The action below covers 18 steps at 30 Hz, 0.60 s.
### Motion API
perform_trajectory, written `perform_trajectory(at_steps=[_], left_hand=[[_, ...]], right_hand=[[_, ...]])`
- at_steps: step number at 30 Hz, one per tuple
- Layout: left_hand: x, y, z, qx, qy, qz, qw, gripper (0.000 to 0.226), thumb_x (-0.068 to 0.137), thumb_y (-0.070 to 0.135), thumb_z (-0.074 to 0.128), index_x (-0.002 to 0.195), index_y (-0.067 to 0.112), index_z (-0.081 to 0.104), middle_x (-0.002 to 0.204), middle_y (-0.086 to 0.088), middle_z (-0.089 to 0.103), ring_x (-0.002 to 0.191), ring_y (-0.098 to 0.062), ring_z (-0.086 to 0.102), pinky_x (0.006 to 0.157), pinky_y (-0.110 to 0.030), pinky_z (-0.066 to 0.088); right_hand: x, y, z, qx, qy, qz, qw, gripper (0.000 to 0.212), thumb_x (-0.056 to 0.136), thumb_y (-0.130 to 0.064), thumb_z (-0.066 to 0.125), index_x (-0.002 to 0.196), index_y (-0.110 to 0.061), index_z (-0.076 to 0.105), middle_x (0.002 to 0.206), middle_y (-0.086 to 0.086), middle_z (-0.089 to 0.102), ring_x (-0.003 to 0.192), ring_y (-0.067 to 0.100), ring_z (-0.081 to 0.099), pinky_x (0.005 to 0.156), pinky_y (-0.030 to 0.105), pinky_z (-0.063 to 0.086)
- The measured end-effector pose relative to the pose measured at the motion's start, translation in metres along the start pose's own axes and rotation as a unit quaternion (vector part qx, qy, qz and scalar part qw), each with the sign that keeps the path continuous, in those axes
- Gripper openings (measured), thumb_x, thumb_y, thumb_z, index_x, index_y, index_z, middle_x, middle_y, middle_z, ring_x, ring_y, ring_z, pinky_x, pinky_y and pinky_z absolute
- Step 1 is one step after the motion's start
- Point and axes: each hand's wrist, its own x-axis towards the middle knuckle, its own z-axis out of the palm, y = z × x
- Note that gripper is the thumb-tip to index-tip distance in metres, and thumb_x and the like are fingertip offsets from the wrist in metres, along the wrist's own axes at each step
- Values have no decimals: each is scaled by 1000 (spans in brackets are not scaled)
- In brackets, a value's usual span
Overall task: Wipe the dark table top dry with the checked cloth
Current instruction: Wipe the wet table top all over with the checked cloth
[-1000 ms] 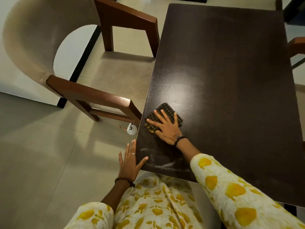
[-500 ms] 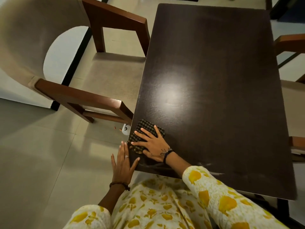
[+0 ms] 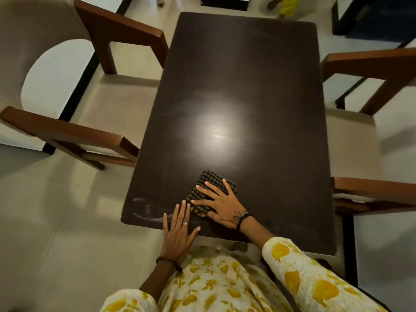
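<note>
The folded checked cloth (image 3: 208,181) lies on the dark table top (image 3: 243,86) near its front edge. My right hand (image 3: 221,206) presses flat on the cloth with fingers spread and straight. My left hand (image 3: 179,233) rests open on the table's front edge, just left of the cloth, fingers straight. Pale wet smears (image 3: 144,209) show on the table's near-left corner.
A wooden armchair (image 3: 67,131) with a beige seat stands close at the table's left side. Another wooden armchair (image 3: 369,131) stands at the right side. Pale tiled floor (image 3: 56,221) surrounds the table.
My right hand has slid the cloth rightward from the near-left corner toward the middle of the front edge. My left hand now rests on the table edge.
</note>
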Motion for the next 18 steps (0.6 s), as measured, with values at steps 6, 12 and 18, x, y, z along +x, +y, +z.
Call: perform_trajectory(at_steps=[6,12,18], left_hand=[[5,79,33,41,-16,79,996,61,94,51,6,144,19,-6,151,8,-24,139,-9,-13,110,-43,-2],[19,136,46,101,-67,159,980,60,95,47,10,145,14,4,146,-2,33,141,-14,-4,109,-48,11],[22,176,53,141,-107,253,951,65,92,55,14,145,17,13,154,-1,15,140,-16,9,111,-49,-2]], right_hand=[[-90,57,3,19,32,48,998,53,91,-30,42,140,-48,30,158,-11,7,141,9,-15,109,52,-20],[-162,100,6,24,53,106,993,51,93,-34,42,140,-49,28,158,-12,6,141,9,-16,110,50,-18],[-216,122,12,14,60,192,979,54,93,-35,42,140,-50,21,155,-16,-4,143,11,-12,110,47,-19]])
